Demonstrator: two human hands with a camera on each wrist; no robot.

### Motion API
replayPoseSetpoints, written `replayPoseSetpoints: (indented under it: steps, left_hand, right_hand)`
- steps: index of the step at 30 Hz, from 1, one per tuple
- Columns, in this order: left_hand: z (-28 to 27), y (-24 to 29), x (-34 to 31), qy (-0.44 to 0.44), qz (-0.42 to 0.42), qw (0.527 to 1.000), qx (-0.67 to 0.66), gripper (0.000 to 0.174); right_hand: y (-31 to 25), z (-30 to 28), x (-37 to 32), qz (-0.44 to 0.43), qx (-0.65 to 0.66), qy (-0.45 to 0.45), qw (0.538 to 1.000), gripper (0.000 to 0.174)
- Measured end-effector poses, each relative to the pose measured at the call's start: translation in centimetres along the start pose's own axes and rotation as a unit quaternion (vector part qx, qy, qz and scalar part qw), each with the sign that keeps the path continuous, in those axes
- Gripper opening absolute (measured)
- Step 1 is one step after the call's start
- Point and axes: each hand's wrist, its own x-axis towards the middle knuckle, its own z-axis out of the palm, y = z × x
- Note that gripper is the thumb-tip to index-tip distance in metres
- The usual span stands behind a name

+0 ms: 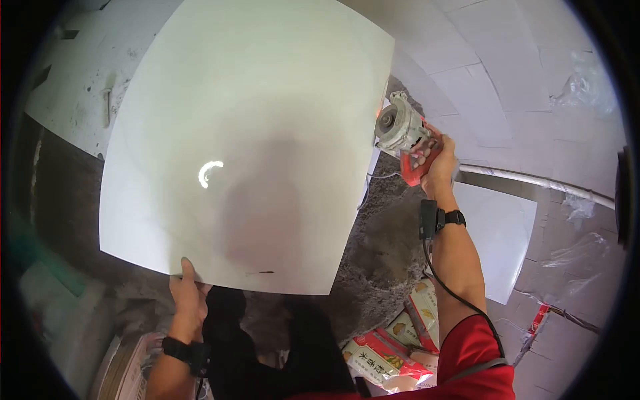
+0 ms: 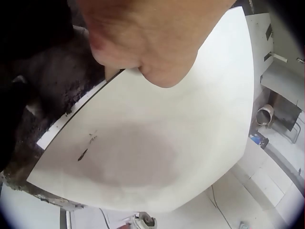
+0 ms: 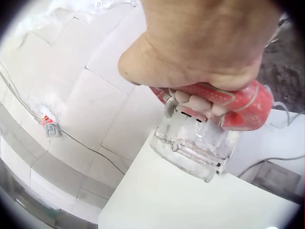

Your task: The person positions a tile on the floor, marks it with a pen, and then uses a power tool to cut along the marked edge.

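A large glossy white tile point(image 1: 267, 87) fills the middle of the head view, with a short dark mark point(image 1: 265, 272) by its near edge. The left hand point(image 1: 189, 293) grips that edge near the left corner, thumb on top and fingers hidden beneath. At the tile's right edge, the right hand point(image 1: 440, 163) holds a handheld tile cutter point(image 1: 402, 130) by its red handle. An orange glow shows where the cutter meets the edge. In the right wrist view, the cutter's dusty base plate point(image 3: 190, 148) lies over the tile's border; its blade is hidden there.
Another white tile point(image 1: 497, 233) lies right of the forearm, near a white pipe point(image 1: 540, 180). Printed bags point(image 1: 380, 357) sit by the person's legs. A cord runs from a socket box point(image 3: 51, 130) across the tiled floor. A bucket point(image 2: 265, 115) stands farther off.
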Motion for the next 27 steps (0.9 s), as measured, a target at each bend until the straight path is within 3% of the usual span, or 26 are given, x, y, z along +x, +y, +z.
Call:
replayPoseSetpoints:
  steps: [7,13,16,21,25,27]
  left_hand:
    - [1.1,1.4,-0.3,-0.023,0.045,0.999,0.022,0.043]
    - [-1.2,1.8,1.3,-0.143,0.059,0.986,0.058,0.041]
    - [-1.4,2.4,1.4,-0.153,0.037,0.984,0.083,0.039]
    - [-0.4,1.4,0.2,-0.170,0.065,0.982,0.043,0.040]
    - [-0.2,-0.3,-0.5,-0.201,0.068,0.976,0.051,0.045]
    - [-0.4,-0.6,-0.3,-0.212,0.081,0.972,0.067,0.045]
  right_hand:
    - [0.3,0.7,-0.6,0.003,0.003,0.048,0.999,0.029]
    - [1.0,-0.1,-0.5,-0.030,0.005,0.009,1.000,0.030]
    - [1.2,0.3,-0.8,-0.036,-0.001,0.047,0.998,0.036]
    - [2.4,-0.7,-0.3,-0.073,0.011,-0.002,0.997,0.034]
    - [3.0,-0.6,-1.1,-0.078,-0.002,0.033,0.996,0.029]
    - [3.2,-0.8,-1.4,-0.094,0.010,0.006,0.996,0.028]
